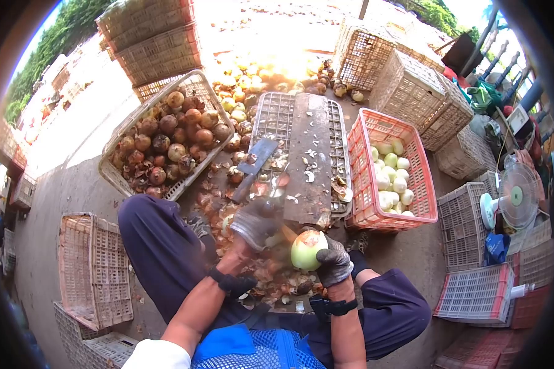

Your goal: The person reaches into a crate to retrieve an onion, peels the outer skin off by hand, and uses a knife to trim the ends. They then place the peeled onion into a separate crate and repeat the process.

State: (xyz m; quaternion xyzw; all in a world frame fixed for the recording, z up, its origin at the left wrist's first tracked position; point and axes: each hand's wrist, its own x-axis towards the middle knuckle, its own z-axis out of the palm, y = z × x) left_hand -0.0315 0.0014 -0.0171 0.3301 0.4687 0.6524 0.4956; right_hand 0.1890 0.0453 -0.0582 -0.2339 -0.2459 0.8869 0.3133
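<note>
A partly peeled onion [308,251], pale green with some brown skin on top, is gripped by my gloved right hand [333,263] above my lap. To its left, my gloved left hand [256,222] is smeared by motion, so I cannot tell how its fingers are set. An orange-brown streak shows between that hand and the onion. A cleaver [260,155] with a dark handle lies just beyond my left hand, against the edge of an upturned crate [271,114]. A worn wooden board [308,166] with white scraps rests across the crate.
Left of the board, a crate [114,166] holds brown unpeeled onions. On the right a red crate [426,190] contains peeled onions. Loose onions [246,80] lie behind, and skins [277,280] litter the floor. Stacked crates [406,86] and a fan [517,195] stand at right.
</note>
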